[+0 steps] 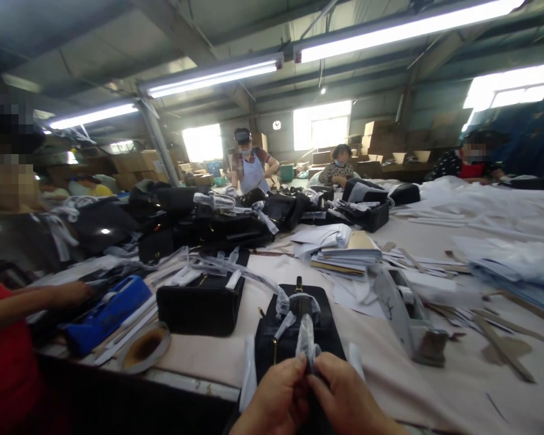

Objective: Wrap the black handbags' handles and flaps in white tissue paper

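Observation:
My left hand (278,399) and my right hand (347,402) meet at the bottom centre, fingers pinched together on a strip of clear plastic wrap (307,341). The strip rises from a black handbag (299,335) lying flat on the table just beyond my hands. More clear wrap is wound round the bag's handle and gold clasp (299,285). A second black bag (202,308) stands to the left of it.
A co-worker's arm (40,299) in a red top reaches in at left near a blue pouch (109,311) and a tape roll (145,346). Piled black bags (226,220), paper stacks (340,248) and a grey metal tool (410,323) cover the table. Other people work at the far end.

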The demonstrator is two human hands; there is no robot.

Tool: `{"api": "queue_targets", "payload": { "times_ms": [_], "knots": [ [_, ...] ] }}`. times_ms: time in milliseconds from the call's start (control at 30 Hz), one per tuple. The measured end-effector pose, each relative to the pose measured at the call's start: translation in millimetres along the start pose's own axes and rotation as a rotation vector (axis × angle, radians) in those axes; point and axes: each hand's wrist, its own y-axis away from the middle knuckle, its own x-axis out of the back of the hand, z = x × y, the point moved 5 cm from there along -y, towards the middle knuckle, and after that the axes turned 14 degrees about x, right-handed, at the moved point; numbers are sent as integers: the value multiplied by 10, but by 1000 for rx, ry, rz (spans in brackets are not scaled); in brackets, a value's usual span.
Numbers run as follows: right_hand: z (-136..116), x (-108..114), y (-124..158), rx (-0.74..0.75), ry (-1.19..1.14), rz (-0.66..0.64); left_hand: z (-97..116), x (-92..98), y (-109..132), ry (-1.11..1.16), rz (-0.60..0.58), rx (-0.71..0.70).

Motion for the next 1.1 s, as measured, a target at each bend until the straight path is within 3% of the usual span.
{"api": "queue_targets", "payload": {
  "times_ms": [100,200,267,333,400,467,533,633,767,933,1000,1100],
  "knots": [
    [74,-165,63,164,198,-89,-21,15,-83,-87,-29,-44],
    [115,-244,128,242,408,-163,20,70,-83,-331,108,-173],
    [96,-181,138,231,379,-169,71,74,-18,-495,219,-283],
    [93,-41,91,105,172,-144,108,39,64,-601,279,-366],
    [149,79,14,-151,-130,-129,124,-17,129,-688,300,-415],
    [215,98,-42,-447,-446,-136,130,-75,169,-769,307,-460],
    [233,51,-81,-648,-702,-107,119,-105,178,-811,314,-477],
    [214,-21,-112,-737,-852,24,54,-69,138,-745,318,-349],
    [158,-44,-90,-697,-891,185,-19,-48,138,-589,211,-127],
    [128,-10,-78,-597,-954,255,31,-95,240,-578,133,15],
    [138,-5,-75,-583,-985,279,14,-149,246,-543,51,78],
    [147,-1,-66,-571,-1038,308,-19,-246,219,-456,-51,65]
  ]
}}
